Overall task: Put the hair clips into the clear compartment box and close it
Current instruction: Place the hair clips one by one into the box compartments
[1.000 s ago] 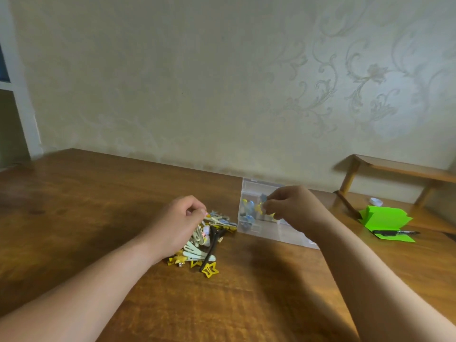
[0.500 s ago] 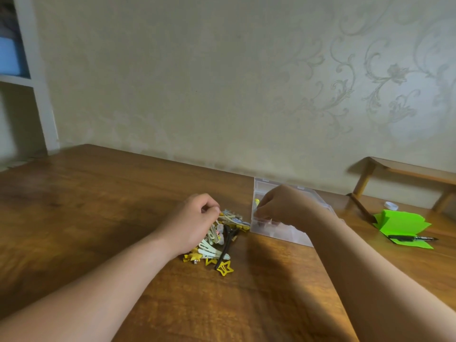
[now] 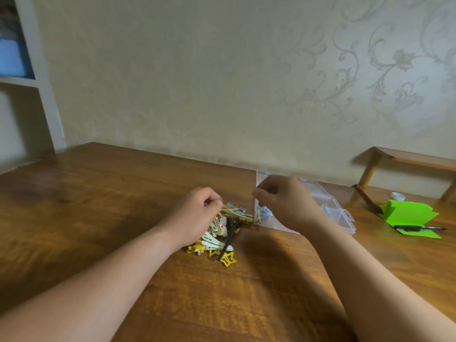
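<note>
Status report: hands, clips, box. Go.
Left hand pinching into hair clip pile. Right hand curled over open clear compartment box; grip contents unclear. Few clips boxed, most on table. Nothing blocking.

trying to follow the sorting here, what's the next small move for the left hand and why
Probably lift one clip out and carry it right to the clear compartment box. The left hand already pinches at the top of the hair clip pile, the box is open, and the right hand hovers over it.

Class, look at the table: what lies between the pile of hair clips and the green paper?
In the head view, the clear compartment box sits between the pile of hair clips and the green paper, with the right hand hovering over its near end.
</note>
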`<state>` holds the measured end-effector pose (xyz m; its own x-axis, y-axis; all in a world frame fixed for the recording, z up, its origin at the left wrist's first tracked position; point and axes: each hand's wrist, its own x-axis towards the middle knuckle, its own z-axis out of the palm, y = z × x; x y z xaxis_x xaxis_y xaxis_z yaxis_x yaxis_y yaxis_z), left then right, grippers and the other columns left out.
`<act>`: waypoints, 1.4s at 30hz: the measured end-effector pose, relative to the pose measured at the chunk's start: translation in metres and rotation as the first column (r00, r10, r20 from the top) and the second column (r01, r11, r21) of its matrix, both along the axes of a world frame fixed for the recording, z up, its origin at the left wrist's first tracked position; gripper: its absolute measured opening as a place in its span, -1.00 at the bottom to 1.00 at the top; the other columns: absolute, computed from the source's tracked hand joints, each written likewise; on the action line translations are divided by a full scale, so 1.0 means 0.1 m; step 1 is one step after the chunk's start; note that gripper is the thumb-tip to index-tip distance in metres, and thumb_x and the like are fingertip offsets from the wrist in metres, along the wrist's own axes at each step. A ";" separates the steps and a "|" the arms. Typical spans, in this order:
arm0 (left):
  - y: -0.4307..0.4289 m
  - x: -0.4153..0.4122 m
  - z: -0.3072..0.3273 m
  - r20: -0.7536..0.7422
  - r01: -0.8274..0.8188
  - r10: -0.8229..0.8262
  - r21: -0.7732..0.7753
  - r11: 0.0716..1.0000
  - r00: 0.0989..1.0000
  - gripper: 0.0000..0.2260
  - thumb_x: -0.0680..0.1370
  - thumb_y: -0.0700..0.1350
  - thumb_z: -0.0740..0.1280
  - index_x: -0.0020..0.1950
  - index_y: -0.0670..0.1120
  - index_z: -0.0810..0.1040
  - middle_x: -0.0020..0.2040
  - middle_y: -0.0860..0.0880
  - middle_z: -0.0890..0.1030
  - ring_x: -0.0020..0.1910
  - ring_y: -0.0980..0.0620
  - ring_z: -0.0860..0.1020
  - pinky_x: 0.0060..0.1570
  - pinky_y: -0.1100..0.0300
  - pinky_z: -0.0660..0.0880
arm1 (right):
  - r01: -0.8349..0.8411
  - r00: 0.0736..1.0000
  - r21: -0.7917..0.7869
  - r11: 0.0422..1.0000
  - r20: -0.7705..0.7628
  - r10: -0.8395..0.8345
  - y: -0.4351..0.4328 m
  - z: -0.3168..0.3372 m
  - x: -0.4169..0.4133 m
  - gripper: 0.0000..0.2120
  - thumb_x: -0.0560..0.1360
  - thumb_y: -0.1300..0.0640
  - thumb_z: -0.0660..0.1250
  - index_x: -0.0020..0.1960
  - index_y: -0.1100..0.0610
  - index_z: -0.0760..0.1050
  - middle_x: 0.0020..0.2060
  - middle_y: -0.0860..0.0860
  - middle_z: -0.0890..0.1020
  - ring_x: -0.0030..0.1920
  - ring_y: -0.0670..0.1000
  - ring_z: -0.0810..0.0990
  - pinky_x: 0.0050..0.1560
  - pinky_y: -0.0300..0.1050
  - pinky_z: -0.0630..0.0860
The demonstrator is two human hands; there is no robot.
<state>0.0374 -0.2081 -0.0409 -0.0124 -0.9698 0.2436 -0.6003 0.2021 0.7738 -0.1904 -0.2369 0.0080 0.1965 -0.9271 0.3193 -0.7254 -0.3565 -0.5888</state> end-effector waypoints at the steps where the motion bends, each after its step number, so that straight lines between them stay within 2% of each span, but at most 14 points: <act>1: 0.01 0.00 0.01 0.000 0.001 -0.001 0.002 1.000 1.000 -0.83 0.72 0.02 0.26 0.16 0.09 0.65 0.10 0.15 0.61 0.02 0.19 0.55 -0.13 0.21 0.39 | -0.021 0.999 0.010 1.000 -0.025 0.021 0.01 -0.03 0.01 -0.88 0.63 0.02 0.38 0.00 0.00 0.69 -0.18 -0.12 0.71 -0.14 -0.13 0.65 -0.15 -0.16 0.53; 4: 0.03 0.00 0.03 -0.004 0.001 -0.001 0.008 1.000 1.000 -0.82 0.72 0.03 0.25 0.17 0.08 0.64 0.07 0.15 0.60 -0.02 0.17 0.55 -0.16 0.19 0.38 | -0.024 0.997 0.013 1.000 -0.070 0.025 0.01 -0.07 0.00 -0.87 0.63 0.02 0.39 -0.06 -0.02 0.68 -0.22 -0.12 0.70 -0.16 -0.09 0.66 -0.15 -0.10 0.54; 7: 0.04 0.00 0.02 -0.002 0.004 -0.004 0.014 1.000 1.000 -0.82 0.73 0.03 0.24 0.18 0.09 0.64 0.11 0.15 0.60 0.06 0.18 0.56 -0.09 0.18 0.43 | -0.016 0.997 0.008 1.000 -0.079 0.017 0.02 -0.05 -0.03 -0.87 0.63 0.00 0.39 -0.06 -0.04 0.68 -0.23 -0.11 0.71 -0.16 -0.06 0.68 -0.10 -0.06 0.60; 11: 0.02 0.01 0.02 0.001 -0.002 0.002 0.003 1.000 1.000 -0.81 0.73 0.04 0.24 0.20 0.09 0.64 0.15 0.16 0.61 0.11 0.20 0.55 -0.04 0.20 0.44 | -0.019 0.992 -0.087 0.996 -0.125 0.008 0.08 0.01 0.03 -0.89 0.63 0.03 0.37 0.00 -0.05 0.67 -0.14 -0.15 0.71 -0.13 -0.13 0.64 -0.12 -0.12 0.56; 14: 0.03 0.00 0.02 -0.015 -0.011 0.011 0.005 1.000 1.000 -0.82 0.73 0.03 0.24 0.19 0.09 0.64 0.11 0.15 0.63 0.10 0.17 0.58 -0.04 0.19 0.47 | -0.106 0.974 -0.151 0.983 -0.214 0.072 0.15 0.05 0.11 -0.86 0.59 0.10 0.36 0.02 -0.06 0.70 -0.13 -0.18 0.70 -0.11 -0.11 0.64 -0.06 -0.07 0.62; 17: 0.03 -0.01 0.04 -0.072 -0.039 0.039 0.010 0.999 0.997 -0.82 0.74 -0.01 0.23 0.17 0.08 0.64 0.09 0.11 0.65 0.07 0.11 0.60 -0.06 0.16 0.48 | -0.217 0.945 -0.130 0.967 -0.275 0.175 0.25 0.04 0.20 -0.84 0.54 0.11 0.36 -0.02 -0.09 0.68 -0.16 -0.19 0.66 -0.09 -0.07 0.63 -0.03 0.03 0.63; 19: 0.02 0.01 0.05 -0.148 -0.050 0.054 0.032 0.998 0.987 -0.78 0.76 -0.04 0.20 0.23 0.06 0.64 0.12 0.10 0.66 0.06 0.11 0.62 -0.04 0.19 0.52 | -0.256 0.932 -0.125 0.959 -0.295 0.210 0.32 0.01 0.28 -0.88 0.54 0.05 0.37 -0.01 -0.12 0.67 -0.15 -0.19 0.66 -0.09 -0.08 0.62 -0.02 0.03 0.62; 21: 0.00 0.03 0.04 -0.219 -0.062 0.067 0.030 0.998 0.973 -0.75 0.77 -0.06 0.17 0.25 0.05 0.65 0.16 0.09 0.66 0.12 0.09 0.63 0.07 0.19 0.54 | -0.259 0.922 -0.126 0.958 -0.328 0.207 0.39 -0.04 0.38 -0.88 0.55 -0.06 0.38 0.04 -0.12 0.67 -0.11 -0.18 0.68 -0.06 -0.07 0.61 -0.01 -0.02 0.58; 24: -0.02 0.05 0.04 -0.287 -0.073 0.077 0.021 0.997 0.955 -0.75 0.75 -0.08 0.18 0.19 0.04 0.67 0.16 0.09 0.67 0.21 0.10 0.59 0.21 0.12 0.51 | -0.273 0.892 -0.158 0.949 -0.410 0.189 0.46 -0.13 0.54 -0.74 0.56 -0.19 0.37 0.18 -0.12 0.63 -0.07 -0.15 0.69 -0.01 -0.02 0.60 0.03 -0.04 0.47; 27: -0.02 0.04 0.03 -0.286 -0.076 0.079 0.020 0.997 0.955 -0.77 0.74 -0.06 0.20 0.16 0.06 0.67 0.14 0.10 0.67 0.20 0.11 0.59 0.17 0.13 0.50 | -0.287 0.870 -0.156 0.945 -0.455 0.189 0.47 -0.16 0.62 -0.72 0.58 -0.12 0.38 0.25 -0.08 0.61 -0.05 -0.15 0.63 0.03 0.01 0.57 0.02 -0.03 0.42; 30: -0.02 0.04 0.02 -0.288 -0.072 0.078 0.033 0.997 0.954 -0.79 0.73 -0.04 0.23 0.15 0.08 0.67 0.13 0.11 0.67 0.19 0.10 0.59 0.22 0.10 0.50 | -0.278 0.874 -0.103 0.955 -0.438 0.208 0.46 -0.16 0.63 -0.74 0.59 -0.07 0.41 0.27 -0.08 0.60 -0.05 -0.16 0.65 -0.06 -0.05 0.54 -0.02 -0.07 0.41; 36: -0.01 0.03 0.03 -0.299 -0.065 0.073 0.034 0.997 0.951 -0.79 0.74 -0.06 0.22 0.16 0.05 0.66 0.11 0.06 0.66 0.16 0.09 0.58 0.07 0.19 0.44 | -0.286 0.894 0.013 0.958 -0.357 0.272 0.47 -0.13 0.59 -0.62 0.62 0.08 0.43 0.41 -0.03 0.52 0.02 -0.07 0.71 -0.02 0.01 0.65 -0.01 -0.05 0.62; 39: 0.01 0.02 0.04 -0.309 -0.066 0.072 0.030 0.997 0.948 -0.79 0.75 -0.06 0.21 0.17 0.04 0.66 0.11 0.05 0.65 0.16 0.07 0.58 0.05 0.19 0.45 | -0.282 0.875 -0.014 0.959 -0.413 0.251 0.47 -0.12 0.59 -0.73 0.64 0.07 0.38 0.34 0.03 0.61 0.05 -0.02 0.68 0.01 0.04 0.62 0.04 -0.01 0.62; 42: 0.01 0.03 0.06 -0.374 -0.097 0.101 0.030 0.995 0.922 -0.78 0.76 -0.05 0.19 0.16 0.03 0.65 0.13 0.04 0.65 0.16 0.06 0.58 -0.04 0.12 0.45 | -0.240 0.891 -0.035 0.970 -0.405 0.206 0.47 -0.11 0.57 -0.76 0.61 0.06 0.38 0.25 0.04 0.66 0.04 -0.02 0.67 0.02 0.03 0.60 -0.02 -0.05 0.58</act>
<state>0.0404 -0.2067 -0.0351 0.1735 -0.9641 0.2011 -0.2830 0.1467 0.9478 -0.1332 -0.1902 -0.0030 0.5206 -0.8178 0.2452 -0.7876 -0.5709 -0.2319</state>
